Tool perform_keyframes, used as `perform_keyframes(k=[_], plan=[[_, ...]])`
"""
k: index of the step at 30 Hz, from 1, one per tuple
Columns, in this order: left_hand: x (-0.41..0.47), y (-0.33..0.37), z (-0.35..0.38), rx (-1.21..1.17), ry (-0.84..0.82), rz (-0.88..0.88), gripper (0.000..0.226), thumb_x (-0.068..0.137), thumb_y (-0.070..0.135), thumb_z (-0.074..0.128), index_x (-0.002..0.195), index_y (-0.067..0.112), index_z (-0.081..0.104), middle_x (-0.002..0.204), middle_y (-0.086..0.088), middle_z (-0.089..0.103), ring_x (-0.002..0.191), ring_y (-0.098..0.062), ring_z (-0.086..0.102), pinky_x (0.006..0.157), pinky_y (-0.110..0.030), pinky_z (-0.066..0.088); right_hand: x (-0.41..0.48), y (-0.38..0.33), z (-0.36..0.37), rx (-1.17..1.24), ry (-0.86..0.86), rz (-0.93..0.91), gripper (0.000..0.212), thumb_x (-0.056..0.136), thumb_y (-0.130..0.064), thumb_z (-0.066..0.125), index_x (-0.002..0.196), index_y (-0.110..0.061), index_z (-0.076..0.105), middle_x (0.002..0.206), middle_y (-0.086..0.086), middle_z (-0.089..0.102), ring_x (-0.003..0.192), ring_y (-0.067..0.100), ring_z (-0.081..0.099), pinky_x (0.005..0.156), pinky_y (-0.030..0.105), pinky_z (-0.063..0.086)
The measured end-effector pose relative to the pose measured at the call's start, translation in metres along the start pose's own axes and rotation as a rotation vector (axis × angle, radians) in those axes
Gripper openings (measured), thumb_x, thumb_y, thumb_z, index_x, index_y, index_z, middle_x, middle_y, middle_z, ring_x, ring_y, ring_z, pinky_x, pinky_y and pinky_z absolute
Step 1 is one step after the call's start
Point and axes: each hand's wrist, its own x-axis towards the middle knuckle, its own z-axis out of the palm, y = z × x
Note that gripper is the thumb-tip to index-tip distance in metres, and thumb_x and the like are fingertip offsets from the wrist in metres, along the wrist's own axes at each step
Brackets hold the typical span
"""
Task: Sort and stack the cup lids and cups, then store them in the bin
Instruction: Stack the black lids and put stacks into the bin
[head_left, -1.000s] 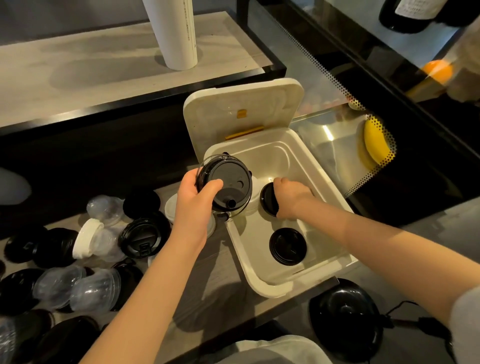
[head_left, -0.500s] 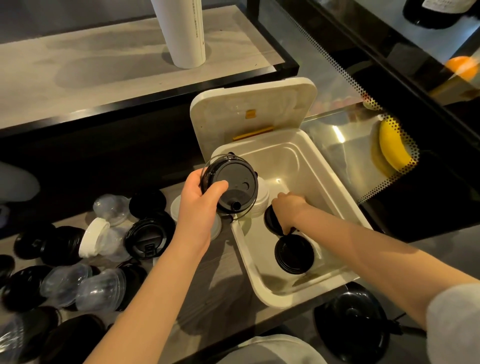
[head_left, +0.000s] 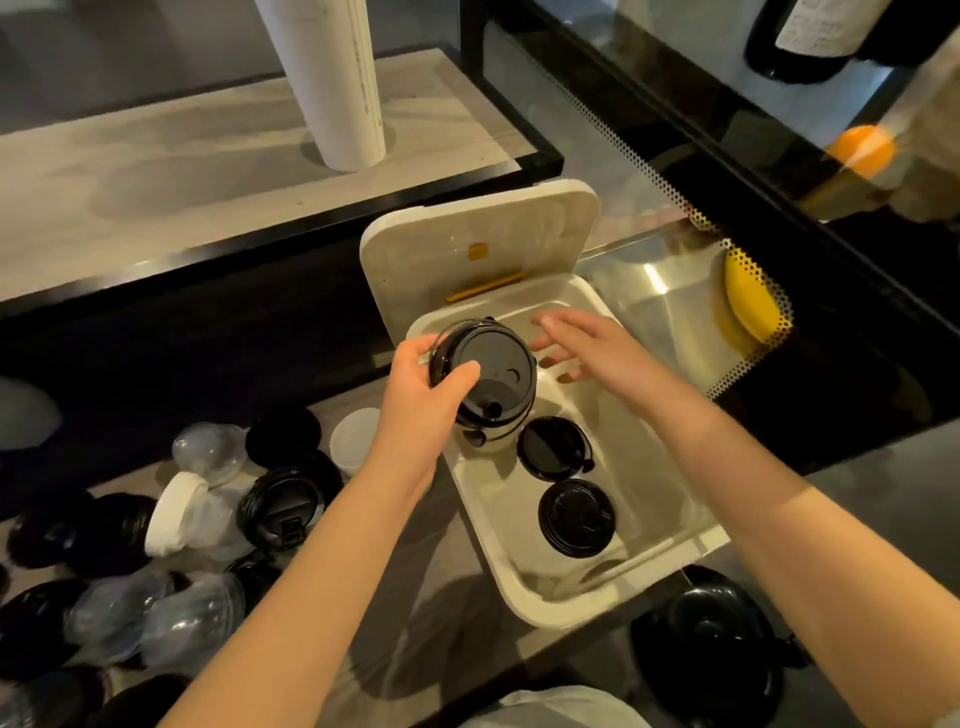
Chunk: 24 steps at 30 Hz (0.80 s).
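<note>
Early on: grips stacked round black plastic lids (head_left: 488, 374) in left hand (head_left: 415, 410) over cream plastic bin (head_left: 561, 605); spreads right hand (head_left: 597, 348) empty; leaves heaps (head_left: 197, 618) on desk (head_left: 415, 597).

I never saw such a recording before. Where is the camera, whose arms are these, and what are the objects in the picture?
There is no machine here: a person works with bare hands, and one camera worn on the head looks down at them, so the arms enter from below. The left hand grips a stack of black round plastic lids above the white rectangular plastic bin, whose hinged cover stands open. The right hand hovers open over the bin and holds nothing. A single black lid and a second black lid lie on the bin's floor. On the grey counter to the left lie loose black lids and clear dome lids.
</note>
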Motion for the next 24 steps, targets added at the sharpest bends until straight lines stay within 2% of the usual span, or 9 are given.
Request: perform_keyframes(k=[3,5,9,12,14,16,18,21,24], plan=[[0.004,-0.003,0.009,0.040,-0.056,0.012,0.034,0.088,0.010,0.061,0.118,0.019,0.048,0.110,0.000,0.064,0.103,-0.017,0.063,0.088,-0.036,0.053,-0.014,-0.003,-0.002,0.088,-0.131,0.029,0.031,0.095,-0.026,0.052,0.125,-0.017,0.056,0.114,0.002,0.063,0.100,0.015,0.063,0.086,0.034,0.053],[0.005,-0.004,0.014,0.068,-0.067,0.027,0.039,0.084,0.013,0.065,0.120,0.017,0.051,0.115,-0.003,0.064,0.108,-0.020,0.062,0.091,-0.040,0.052,-0.016,0.001,-0.004,0.098,-0.139,0.030,0.024,0.090,-0.018,0.060,0.114,-0.018,0.061,0.108,0.002,0.066,0.099,0.016,0.064,0.087,0.032,0.054],[0.010,-0.008,0.016,0.167,-0.091,0.054,0.035,0.082,0.018,0.069,0.114,0.021,0.056,0.109,0.000,0.064,0.105,-0.019,0.062,0.092,-0.043,0.052,-0.015,0.002,-0.015,0.174,-0.136,0.078,0.017,0.086,-0.009,0.065,0.097,-0.022,0.063,0.097,0.004,0.065,0.086,0.014,0.065,0.077,0.026,0.055],[0.013,-0.008,0.015,0.298,-0.156,0.079,0.034,0.085,0.021,0.066,0.118,0.023,0.055,0.111,0.000,0.065,0.101,-0.017,0.062,0.090,-0.036,0.052,-0.013,-0.004,-0.024,0.098,-0.157,0.112,0.017,0.086,-0.007,0.064,0.095,-0.021,0.060,0.090,-0.001,0.062,0.078,0.008,0.063,0.067,0.018,0.054],[0.015,-0.009,0.011,0.535,-0.181,0.155,0.044,0.088,0.027,0.063,0.130,0.019,0.051,0.119,0.000,0.061,0.107,-0.015,0.058,0.090,-0.028,0.047,-0.009,-0.005,-0.027,0.020,-0.172,0.146,0.017,0.086,-0.005,0.063,0.096,-0.019,0.058,0.087,-0.003,0.061,0.078,0.009,0.062,0.070,0.023,0.054],[0.020,-0.010,0.005,0.853,-0.171,0.270,0.051,0.091,0.032,0.057,0.138,0.016,0.045,0.134,0.000,0.053,0.123,-0.016,0.049,0.098,-0.028,0.039,-0.004,-0.004,-0.029,-0.136,-0.175,0.187,0.018,0.086,-0.005,0.065,0.095,-0.017,0.055,0.088,-0.002,0.058,0.080,0.013,0.060,0.073,0.029,0.053],[0.029,-0.011,0.000,1.077,-0.219,0.357,0.050,0.093,0.032,0.052,0.139,0.015,0.044,0.141,-0.001,0.047,0.129,-0.018,0.043,0.102,-0.029,0.034,0.003,0.000,-0.027,-0.311,-0.223,0.258,0.017,0.085,-0.007,0.066,0.094,-0.016,0.054,0.091,0.001,0.059,0.083,0.017,0.060,0.069,0.029,0.052],[0.049,-0.010,0.003,1.378,-0.404,0.389,0.046,0.092,0.028,0.052,0.135,0.013,0.047,0.134,-0.005,0.049,0.122,-0.023,0.046,0.096,-0.032,0.039,0.018,0.012,-0.013,-0.605,-0.297,0.358,0.029,0.085,-0.013,0.068,0.110,-0.010,0.056,0.110,0.010,0.058,0.101,0.027,0.060,0.084,0.040,0.055],[0.064,-0.007,0.012,1.653,-0.523,0.337,0.043,0.092,0.026,0.053,0.133,0.013,0.049,0.130,-0.010,0.050,0.115,-0.028,0.051,0.092,-0.037,0.046,0.033,0.021,0.004,-0.810,-0.343,0.406,0.044,0.085,-0.017,0.069,0.122,0.000,0.055,0.117,0.014,0.059,0.107,0.033,0.060,0.088,0.043,0.054]])
